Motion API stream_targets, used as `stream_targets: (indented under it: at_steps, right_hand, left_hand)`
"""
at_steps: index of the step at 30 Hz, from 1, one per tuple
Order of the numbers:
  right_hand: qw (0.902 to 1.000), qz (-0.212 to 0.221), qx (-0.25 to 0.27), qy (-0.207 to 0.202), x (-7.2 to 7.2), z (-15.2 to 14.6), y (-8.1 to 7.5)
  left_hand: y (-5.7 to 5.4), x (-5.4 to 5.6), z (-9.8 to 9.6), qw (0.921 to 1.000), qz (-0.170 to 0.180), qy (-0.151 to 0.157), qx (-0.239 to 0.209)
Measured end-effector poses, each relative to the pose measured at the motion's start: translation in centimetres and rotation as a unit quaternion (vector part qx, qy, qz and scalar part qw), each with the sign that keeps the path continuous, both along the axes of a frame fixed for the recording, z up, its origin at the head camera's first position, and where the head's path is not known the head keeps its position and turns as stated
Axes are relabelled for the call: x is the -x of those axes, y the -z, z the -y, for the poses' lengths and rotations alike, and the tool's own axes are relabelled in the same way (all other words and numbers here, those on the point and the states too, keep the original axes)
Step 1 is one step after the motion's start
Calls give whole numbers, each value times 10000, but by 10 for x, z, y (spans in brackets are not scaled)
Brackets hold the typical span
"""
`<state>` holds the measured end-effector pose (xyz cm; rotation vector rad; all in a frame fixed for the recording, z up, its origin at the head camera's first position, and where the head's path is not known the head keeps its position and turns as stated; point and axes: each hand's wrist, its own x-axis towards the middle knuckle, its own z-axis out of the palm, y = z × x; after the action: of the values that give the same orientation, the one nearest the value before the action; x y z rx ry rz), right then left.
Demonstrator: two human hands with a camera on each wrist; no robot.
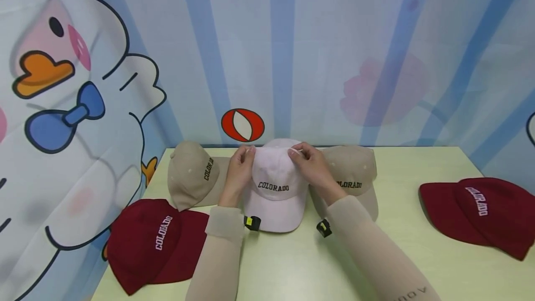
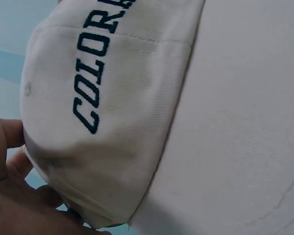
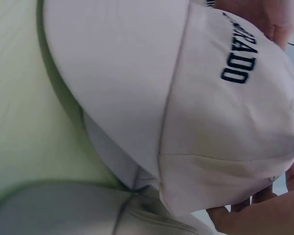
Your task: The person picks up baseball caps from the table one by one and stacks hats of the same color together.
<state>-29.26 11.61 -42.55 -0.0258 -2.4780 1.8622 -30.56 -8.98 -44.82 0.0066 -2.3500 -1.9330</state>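
Note:
A white cap with dark COLORADO lettering stands at the middle of the table's back, its brim toward me. My left hand pinches the left side of its crown between thumb and fingers. On the crown's other side, my right hand pinches the fabric near the top. In the left wrist view, the fingers lie against the edge of the crown. The right wrist view has the other hand's fingers curled at the crown's side, and the white brim close above the table.
A beige cap lies left of the white one, another beige cap right of it, partly behind my right hand. Dark red caps lie at the front left and far right. A printed cloth hangs behind the table.

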Motion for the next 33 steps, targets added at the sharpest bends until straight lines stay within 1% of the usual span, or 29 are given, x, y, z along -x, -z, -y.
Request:
stream_targets:
  at_steps: [4,7,9,11,15,18,20,23,27,30,33]
  right_hand:
    - [9998,0,-149,134,5,2,9]
    - [9996,-178,-152,182,3,3,13]
    - [9992,-279,-157,241,-1,4,15]
    - [9984,-333,-288,345,-6,5,16]
    - [9950,-202,-732,651,-20,9,20]
    - [9916,-274,-946,844,-27,14,23]
    - [9913,-328,-948,856,-29,16,27]
    - [9941,-362,-764,683,-30,18,32]
    - [9991,-82,-330,245,-30,16,39]
    - [9999,124,38,-13,-30,15,41]
    - [9992,208,296,-181,-30,14,42]
  left_hand:
    - [6,2,-3,9998,68,-159,135]
    - [10,3,-4,9993,137,-253,236]
    - [12,3,-4,9990,199,-310,271]
    - [14,3,-5,9986,219,-363,300]
    - [17,3,-6,9985,245,-406,272]
    - [17,3,-7,9986,293,-365,255]
    - [14,3,-8,9983,330,-323,350]
    - [10,3,-12,9973,454,-212,531]
    - [7,2,-14,9961,630,14,616]
    - [7,1,-13,9958,657,143,618]
    - [8,1,-12,9957,632,181,655]
